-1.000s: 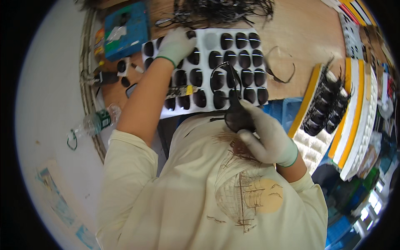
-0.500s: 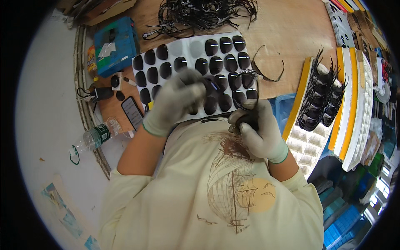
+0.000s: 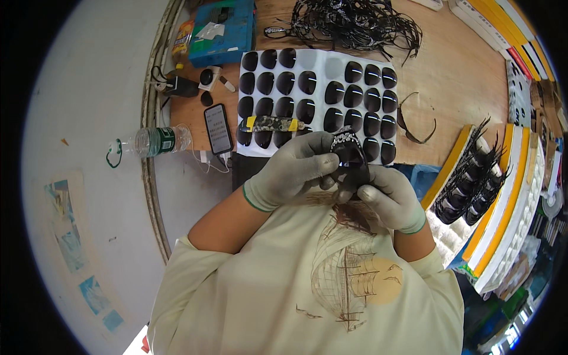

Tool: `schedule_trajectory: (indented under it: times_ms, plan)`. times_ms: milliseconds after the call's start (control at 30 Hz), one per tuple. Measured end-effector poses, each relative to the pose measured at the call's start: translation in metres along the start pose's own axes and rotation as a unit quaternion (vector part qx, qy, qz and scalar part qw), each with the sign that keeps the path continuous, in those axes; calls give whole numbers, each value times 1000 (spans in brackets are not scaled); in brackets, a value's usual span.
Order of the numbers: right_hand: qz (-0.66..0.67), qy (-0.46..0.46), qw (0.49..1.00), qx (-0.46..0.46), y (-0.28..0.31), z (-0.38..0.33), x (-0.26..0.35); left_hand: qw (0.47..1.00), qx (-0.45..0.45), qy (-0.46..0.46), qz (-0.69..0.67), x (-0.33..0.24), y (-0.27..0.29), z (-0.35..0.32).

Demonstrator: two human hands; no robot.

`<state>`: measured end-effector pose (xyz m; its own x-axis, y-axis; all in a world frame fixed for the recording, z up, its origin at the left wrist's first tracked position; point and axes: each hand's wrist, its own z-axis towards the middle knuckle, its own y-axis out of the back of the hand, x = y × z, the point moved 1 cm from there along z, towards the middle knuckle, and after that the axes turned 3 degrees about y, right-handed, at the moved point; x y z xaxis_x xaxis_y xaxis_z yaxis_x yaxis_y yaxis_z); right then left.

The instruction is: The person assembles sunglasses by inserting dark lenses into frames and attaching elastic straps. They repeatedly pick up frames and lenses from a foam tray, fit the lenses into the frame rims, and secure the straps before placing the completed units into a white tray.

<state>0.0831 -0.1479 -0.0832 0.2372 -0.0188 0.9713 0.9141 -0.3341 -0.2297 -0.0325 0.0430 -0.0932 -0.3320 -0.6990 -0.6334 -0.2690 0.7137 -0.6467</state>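
In front of my chest, both gloved hands are closed on a pair of dark sunglasses with a patterned temple. My left hand pinches it between thumb and fingers on the left side. From the right, my right hand grips its lower part, the thumb pressed toward the dark lens area. Fingers hide much of the frame, so how the lenses sit in it cannot be made out. Just beyond lies a white sheet with rows of dark lenses. A dark patterned tool wrapped with yellow tape rests across the lower left lenses.
A tangled heap of black spectacle frames lies at the back. One loose frame is right of the sheet. Foam trays with finished-looking sunglasses stand at right. Leftward are a phone, bottle and blue box.
My left hand has come right and down to meet my right hand at the sunglasses. The tool with yellow tape, mostly hidden before, now shows on the sheet. The whole view has shifted.
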Motion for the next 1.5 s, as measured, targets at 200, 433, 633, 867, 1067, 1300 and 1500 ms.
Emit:
schedule_trajectory:
  times_ms: [200, 433, 633, 867, 1067, 1300, 1500]
  plan:
    - [-39, -16, 998, -43, -1, -8, -7, 998, -27, -49, 11, 15, -7, -4]
    - [-148, 51, 985, -74, -11, -13, 17, 994, -31, -65, 86, 2, -26, -10]
    - [-187, 35, 981, -23, -10, -20, 38, 997, -1, -23, 75, -3, -31, -13]
    - [-300, 38, 953, -30, 4, -24, 29, 926, 4, -153, 345, -18, -39, -16]
    - [-132, 30, 971, -196, -4, -26, 11, 933, -38, -94, 345, -25, -56, -7]
    - [-235, 52, 941, -236, -12, -24, 29, 862, -53, -149, 481, -21, -63, 4]
    - [-92, -2, 994, -56, 9, -24, 20, 742, 120, -297, 589, -39, -68, 23]
